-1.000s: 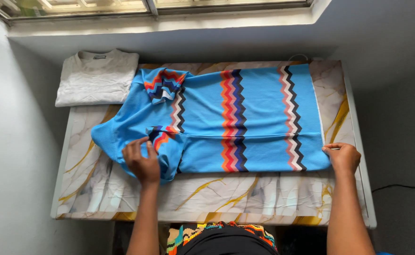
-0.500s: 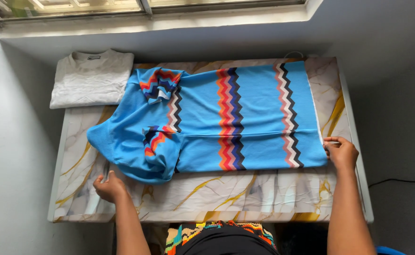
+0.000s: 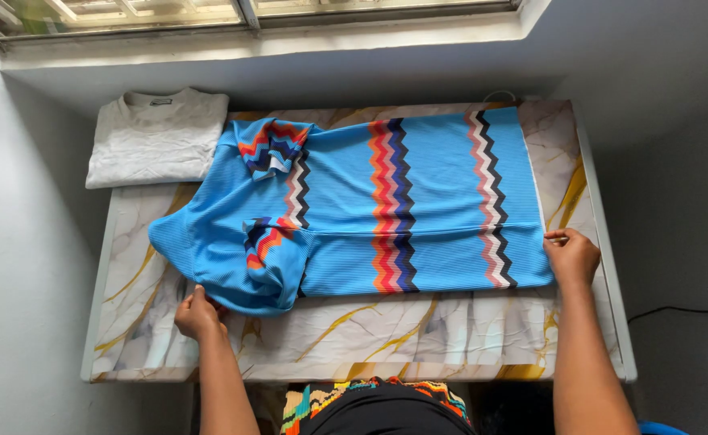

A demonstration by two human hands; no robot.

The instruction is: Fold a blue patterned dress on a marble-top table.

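across the marble-patterned bench [image 3: 450, 330] lies a blue zigzag-striped shirt [image 3: 434, 201], partly folded, with a folded white shirt [image 3: 156, 137] at the far left. the left hand [image 3: 199, 314] pinches its near-left sleeve edge, and the right hand [image 3: 571, 256] pinches the right hem. it looks soft, light and limp, so it is best held by edges and corners.

left hand [image 3: 199, 314] off the sleeve, now at blue shirt [image 3: 418, 201] near edge, right hand [image 3: 571, 256] shifted slightly inward

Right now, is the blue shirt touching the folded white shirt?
Touching. The head view shows the blue shirt with its collar corner lying against the right edge of the white shirt, with no table showing between them.
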